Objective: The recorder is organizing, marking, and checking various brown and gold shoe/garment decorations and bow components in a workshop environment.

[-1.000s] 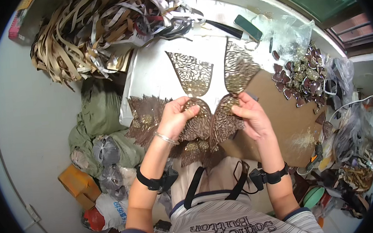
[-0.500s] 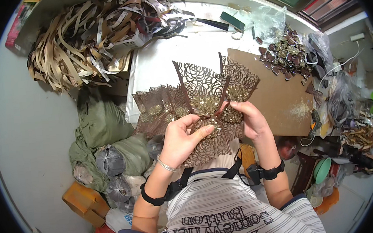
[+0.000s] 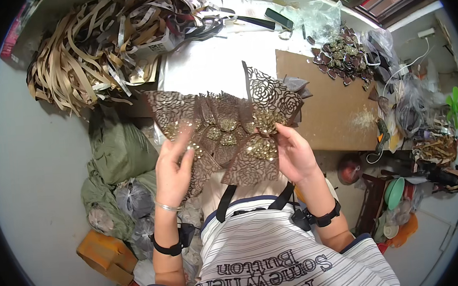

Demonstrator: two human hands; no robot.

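My right hand (image 3: 298,155) pinches the knotted middle of a brown bow (image 3: 248,168) with a rose-pattern lace look and gold sequins, held upright above the table's front edge. Its fingers are closed on the bow's right side. My left hand (image 3: 174,173) is at the left, beside another brown lace bow (image 3: 174,105); its thumb and fingers are apart, with the fingertips blurred over that bow's sequins. Between the hands lie more sequined brown bows (image 3: 221,111), overlapping one another. Part of the left bow is hidden behind my left hand.
A heap of tan and dark ribbon strips (image 3: 82,57) fills the back left. Brown sequined pieces (image 3: 345,55) are piled on a cardboard sheet (image 3: 325,115) at the right. A glue gun (image 3: 382,132) rests at its edge. Green sacks (image 3: 118,151) stand below left.
My left hand has come off the bow held between both hands and moved left, its fingers spreading. My right hand still holds a bow and has shifted slightly left.
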